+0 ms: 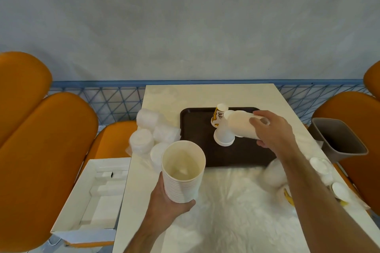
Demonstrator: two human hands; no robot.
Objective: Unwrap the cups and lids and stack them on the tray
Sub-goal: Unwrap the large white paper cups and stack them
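My left hand point(164, 201) grips a tall nested stack of white paper cups point(182, 172), mouth up, above the table's near left part. Over the dark brown tray point(197, 129), my right hand point(273, 129) holds a shorter bunch of white cups point(240, 124) tilted on its side. Just under that bunch, two upside-down cup stacks stand on the tray: a white one point(223, 136) and a printed yellow one point(219, 117). Wrapped sleeves of white lids point(152, 131) lie left of the tray. More wrapped cups and lids point(273, 174) lie by my right forearm.
Crumpled clear wrapping point(230, 205) covers the near table. A grey bin point(339, 139) stands at the right edge. An open white box point(92, 197) rests on an orange chair point(41, 150) to the left. Loose lids point(329, 172) lie at the right edge.
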